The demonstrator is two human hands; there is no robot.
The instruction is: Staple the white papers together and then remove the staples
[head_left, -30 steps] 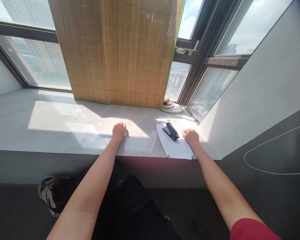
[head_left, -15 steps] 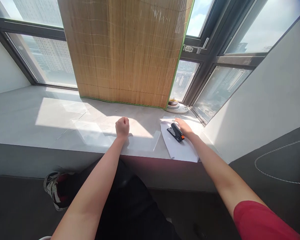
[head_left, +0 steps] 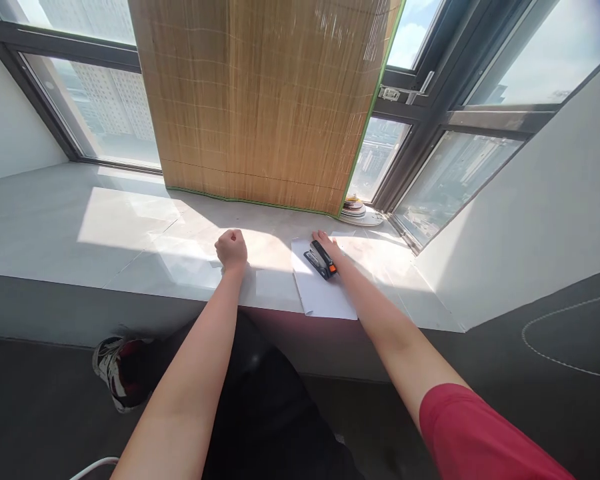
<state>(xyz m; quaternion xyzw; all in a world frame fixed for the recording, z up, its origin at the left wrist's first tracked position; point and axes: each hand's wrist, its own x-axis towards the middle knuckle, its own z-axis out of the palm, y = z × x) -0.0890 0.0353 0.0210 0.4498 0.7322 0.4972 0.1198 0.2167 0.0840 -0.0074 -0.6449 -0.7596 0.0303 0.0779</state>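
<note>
My left hand [head_left: 231,249] rests as a fist on the pale windowsill, apart from the paper; nothing shows in its fingers. My right hand [head_left: 327,243] lies with fingers stretched out on the far part of the white paper [head_left: 325,297]. Just to the left of that hand's wrist, on top of the paper, sits a black stapler [head_left: 321,260] with an orange piece at its near end. Part of the paper is hidden under my right hand and forearm.
A bamboo blind [head_left: 265,107] with green edging hangs in front of the window, down to the sill [head_left: 135,267]. Stacked plates [head_left: 355,210] stand at the back right corner. The sill's front edge is close to my legs. A beaded cord [head_left: 530,343] hangs at the right.
My right hand has slid left, and the paper and stapler have moved left with it, closer to my left hand. My left fist stays closed and has shifted slightly left.
</note>
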